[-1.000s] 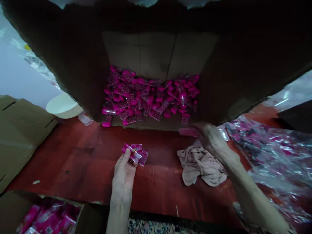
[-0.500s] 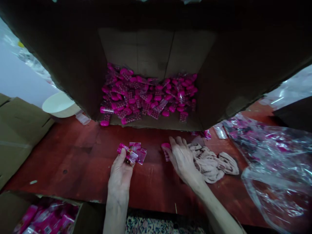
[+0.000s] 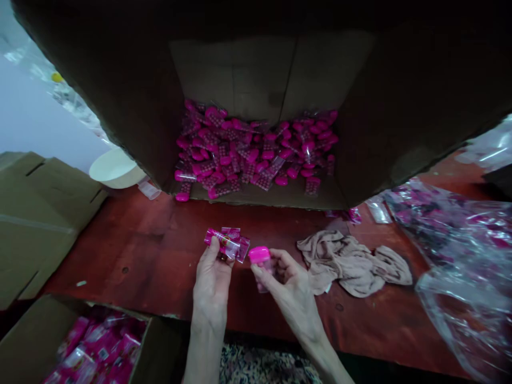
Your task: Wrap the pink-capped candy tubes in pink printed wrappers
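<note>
My left hand (image 3: 211, 282) is closed on several small pink printed plastic wrappers (image 3: 226, 243), pinched under the thumb and fanned to the right. In my right hand (image 3: 288, 282) is a small clear candy container with a bright pink cap (image 3: 260, 254), held upright between thumb and fingers. The container is close to the right side of the wrappers, and I cannot tell if they touch. Behind the hands, a large cardboard box (image 3: 272, 201) lies open on its side, with many like pink-capped containers (image 3: 240, 154) heaped inside.
A crumpled cloth (image 3: 352, 261) lies right of my hands on the red table (image 3: 152, 256). Farther right is a clear plastic bag (image 3: 460, 256) with pink pieces. At lower left stands a carton (image 3: 160, 341) of pink packets (image 3: 100, 346). A white bowl (image 3: 116, 169) sits at back left.
My right hand has picked up the pink-capped container from the table beside the cloth and brought it left, near the wrappers. The left hand keeps its hold. The view has shifted slightly.
</note>
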Motion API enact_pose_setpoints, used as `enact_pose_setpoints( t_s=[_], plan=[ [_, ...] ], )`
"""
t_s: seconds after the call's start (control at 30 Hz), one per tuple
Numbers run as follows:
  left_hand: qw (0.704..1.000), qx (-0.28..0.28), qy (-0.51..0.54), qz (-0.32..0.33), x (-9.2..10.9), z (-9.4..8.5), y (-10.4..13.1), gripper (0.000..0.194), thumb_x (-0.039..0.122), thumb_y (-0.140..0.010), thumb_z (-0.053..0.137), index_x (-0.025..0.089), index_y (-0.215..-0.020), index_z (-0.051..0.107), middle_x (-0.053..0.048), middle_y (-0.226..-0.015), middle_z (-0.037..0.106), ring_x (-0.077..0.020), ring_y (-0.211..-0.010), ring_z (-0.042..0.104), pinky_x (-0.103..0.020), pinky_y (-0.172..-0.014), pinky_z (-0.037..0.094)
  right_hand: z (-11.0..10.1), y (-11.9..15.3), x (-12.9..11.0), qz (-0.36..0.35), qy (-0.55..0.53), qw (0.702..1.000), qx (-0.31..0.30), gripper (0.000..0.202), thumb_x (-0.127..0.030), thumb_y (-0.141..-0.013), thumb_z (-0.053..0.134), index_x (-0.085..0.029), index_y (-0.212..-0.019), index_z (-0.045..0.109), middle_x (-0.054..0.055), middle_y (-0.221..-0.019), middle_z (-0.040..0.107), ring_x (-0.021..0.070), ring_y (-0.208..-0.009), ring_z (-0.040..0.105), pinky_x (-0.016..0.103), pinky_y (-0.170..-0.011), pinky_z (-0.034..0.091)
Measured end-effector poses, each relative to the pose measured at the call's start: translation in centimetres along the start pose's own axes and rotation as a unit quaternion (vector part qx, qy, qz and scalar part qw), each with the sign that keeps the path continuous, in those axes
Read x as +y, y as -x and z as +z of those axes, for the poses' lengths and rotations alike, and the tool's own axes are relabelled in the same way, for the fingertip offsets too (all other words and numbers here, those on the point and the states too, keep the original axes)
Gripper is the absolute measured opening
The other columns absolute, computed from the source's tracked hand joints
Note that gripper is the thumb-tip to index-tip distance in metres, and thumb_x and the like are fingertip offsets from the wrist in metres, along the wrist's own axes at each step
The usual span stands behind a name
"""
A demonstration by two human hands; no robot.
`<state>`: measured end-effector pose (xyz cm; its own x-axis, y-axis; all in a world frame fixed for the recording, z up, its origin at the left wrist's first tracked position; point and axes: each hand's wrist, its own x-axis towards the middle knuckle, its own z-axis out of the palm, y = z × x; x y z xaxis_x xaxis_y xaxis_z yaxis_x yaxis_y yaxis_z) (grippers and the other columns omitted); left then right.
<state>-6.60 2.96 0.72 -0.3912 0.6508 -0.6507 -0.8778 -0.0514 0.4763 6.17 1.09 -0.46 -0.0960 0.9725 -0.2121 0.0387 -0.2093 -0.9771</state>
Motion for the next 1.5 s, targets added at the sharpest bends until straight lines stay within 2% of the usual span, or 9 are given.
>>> enact_pose_setpoints(
  t_s=[0.17,0.3,0.53,0.7,0.8,0.97,1.17,1.33,1.5],
  plan=[
    [0.999,-0.033,-0.019,-0.005,-0.9,-0.4,0.1,0.011,0.013,-0.082,0.055,0.010,-0.076,0.064,-0.005,-0.070,0.067,-0.0133,-0.063,0.061,-0.025,-0.062,0.049,1.5,0.6,-0.1,0.006,-0.057,0.998,0.027,0.031,-0.038,-0.073,0.066,-0.018,-0.095,0.056,-0.001,-0.069,0.056,0.0113,-0.053,0.053,0.024,-0.049,0.049],
    [0.998,-0.054,-0.030,-0.007,-1.4,-0.6,0.3,0.008,0.017,-0.077,0.062,0.010,-0.079,0.065,-0.006,-0.072,0.066,-0.0130,-0.063,0.060,-0.024,-0.063,0.048,1.7,0.5,0.6,-0.002,-0.050,0.998,0.035,0.029,-0.036,-0.073,0.066,-0.018,-0.094,0.057,-0.001,-0.069,0.057,0.0112,-0.054,0.053,0.024,-0.049,0.049],
    [0.995,-0.066,-0.067,-0.018,-2.3,-1.0,0.2,0.023,0.027,-0.065,0.074,0.011,-0.079,0.064,-0.003,-0.069,0.065,-0.0128,-0.061,0.059,-0.024,-0.062,0.047,1.4,0.8,1.2,-0.008,-0.014,1.000,0.016,0.029,-0.035,-0.074,0.066,-0.017,-0.095,0.058,0.001,-0.073,0.060,0.0118,-0.056,0.053,0.024,-0.052,0.048],
    [0.990,-0.104,-0.092,0.035,-2.7,-0.8,0.6,0.022,0.026,-0.063,0.075,0.013,-0.077,0.064,-0.002,-0.069,0.066,-0.0117,-0.061,0.058,-0.024,-0.063,0.047,1.1,0.5,2.0,-0.014,0.011,0.999,0.046,0.032,-0.037,-0.074,0.066,-0.018,-0.099,0.060,0.001,-0.073,0.060,0.0125,-0.058,0.053,0.024,-0.053,0.048],
    [0.979,-0.152,-0.122,0.065,-2.8,-0.7,1.0,0.021,0.023,-0.064,0.074,0.014,-0.080,0.066,-0.003,-0.074,0.067,-0.0117,-0.066,0.060,-0.023,-0.067,0.046,0.7,0.5,2.3,-0.016,0.023,0.998,0.057,0.031,-0.036,-0.076,0.064,-0.019,-0.101,0.060,0.001,-0.074,0.059,0.0128,-0.061,0.052,0.024,-0.055,0.047],
    [0.959,-0.189,-0.201,0.067,-3.1,-0.7,1.2,0.029,0.011,-0.059,0.074,0.015,-0.087,0.067,-0.003,-0.077,0.069,-0.0110,-0.067,0.061,-0.021,-0.066,0.047,0.0,0.4,1.7,-0.059,0.035,0.996,0.051,0.023,-0.032,-0.076,0.065,-0.020,-0.096,0.065,0.000,-0.074,0.052,0.0123,-0.064,0.048,0.022,-0.055,0.044],
    [0.945,-0.211,-0.246,0.049,-2.8,-1.0,0.5,0.032,0.008,-0.053,0.077,0.015,-0.083,0.067,-0.002,-0.072,0.069,-0.0114,-0.061,0.061,-0.022,-0.061,0.048,-0.9,0.0,1.5,-0.047,-0.008,0.999,0.013,0.018,-0.031,-0.070,0.070,-0.020,-0.086,0.070,-0.003,-0.067,0.047,0.0109,-0.060,0.045,0.020,-0.050,0.042],
    [0.935,-0.243,-0.255,0.038,-2.5,-1.1,0.4,0.037,0.004,-0.050,0.077,0.015,-0.084,0.067,-0.003,-0.074,0.070,-0.0124,-0.063,0.062,-0.022,-0.063,0.049,-1.5,-0.1,2.2,-0.010,-0.043,0.999,0.016,0.031,-0.031,-0.064,0.074,-0.020,-0.093,0.070,-0.002,-0.068,0.054,0.0113,-0.059,0.049,0.022,-0.050,0.045],
    [0.934,-0.230,-0.274,-0.019,-2.6,-1.3,0.3,0.028,0.007,-0.052,0.076,0.013,-0.079,0.069,-0.003,-0.069,0.068,-0.0124,-0.062,0.060,-0.023,-0.064,0.049,-1.6,0.4,2.0,0.005,-0.008,1.000,0.029,0.041,-0.030,-0.066,0.074,-0.019,-0.103,0.062,0.002,-0.078,0.064,0.0156,-0.067,0.058,0.028,-0.062,0.050]
  ],
)
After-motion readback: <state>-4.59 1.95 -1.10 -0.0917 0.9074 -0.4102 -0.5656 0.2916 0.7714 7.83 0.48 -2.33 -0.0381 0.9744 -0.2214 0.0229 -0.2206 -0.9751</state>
